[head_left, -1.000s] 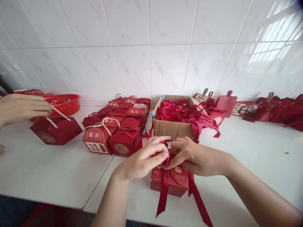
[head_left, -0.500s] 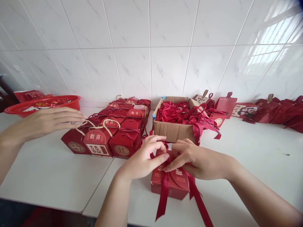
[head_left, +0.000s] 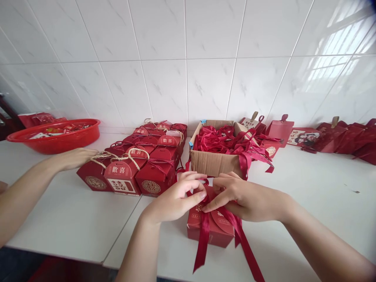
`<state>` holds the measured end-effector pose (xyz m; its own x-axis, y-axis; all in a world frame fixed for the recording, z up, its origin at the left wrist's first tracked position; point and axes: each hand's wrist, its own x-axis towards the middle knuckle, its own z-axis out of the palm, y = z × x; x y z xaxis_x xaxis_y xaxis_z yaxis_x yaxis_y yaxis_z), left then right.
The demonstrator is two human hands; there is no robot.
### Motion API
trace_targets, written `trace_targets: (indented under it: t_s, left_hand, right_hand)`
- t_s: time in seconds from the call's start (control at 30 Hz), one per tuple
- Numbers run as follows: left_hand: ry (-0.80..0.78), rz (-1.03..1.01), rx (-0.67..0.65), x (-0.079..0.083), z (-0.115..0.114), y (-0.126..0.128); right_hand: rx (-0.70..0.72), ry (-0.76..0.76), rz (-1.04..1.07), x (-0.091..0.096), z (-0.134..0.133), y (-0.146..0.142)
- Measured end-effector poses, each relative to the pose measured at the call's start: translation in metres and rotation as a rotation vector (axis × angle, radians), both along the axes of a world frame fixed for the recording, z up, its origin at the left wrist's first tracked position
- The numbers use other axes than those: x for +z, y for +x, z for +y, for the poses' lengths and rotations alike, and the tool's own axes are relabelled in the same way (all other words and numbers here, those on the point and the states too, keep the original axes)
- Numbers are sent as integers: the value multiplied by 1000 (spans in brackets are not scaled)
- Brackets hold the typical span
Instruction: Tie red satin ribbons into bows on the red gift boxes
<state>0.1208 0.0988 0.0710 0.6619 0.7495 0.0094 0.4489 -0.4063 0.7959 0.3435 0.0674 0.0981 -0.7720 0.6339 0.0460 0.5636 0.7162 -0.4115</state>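
Note:
A small red gift box [head_left: 219,237] with gold characters sits on the white table in front of me. A dark red satin ribbon [head_left: 202,243] lies over its top, and two long tails hang down the near side. My left hand [head_left: 183,197] is closed, pinching the ribbon at the top of the box with thumb and fingertips. From the right, my right hand [head_left: 243,196] presses in with curled fingers on the same ribbon. The fingers partly cover the crossing of the ribbon, so its knot cannot be made out.
Another person's hand [head_left: 70,158] touches the left of a block of finished red boxes [head_left: 151,184] with cord handles. Behind them stands a red basin [head_left: 73,141] of small packets. A cardboard box [head_left: 205,164] holds tangled ribbons. Red bags [head_left: 280,131] line the wall.
The other person's hand at the left has dropped from above the boxes to beside them. My own hands have barely shifted on the ribbon.

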Motion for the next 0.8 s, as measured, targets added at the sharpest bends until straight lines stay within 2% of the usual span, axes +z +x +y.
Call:
trace_targets:
  t_s: [0.3, 0.8]
  left_hand:
    - [58, 17, 2, 5, 0, 0]
    - [155, 55, 131, 2, -2, -1]
  right_hand:
    - [-18, 13, -21, 2, -2, -1]
    - [-20, 34, -16, 0, -4, -1]
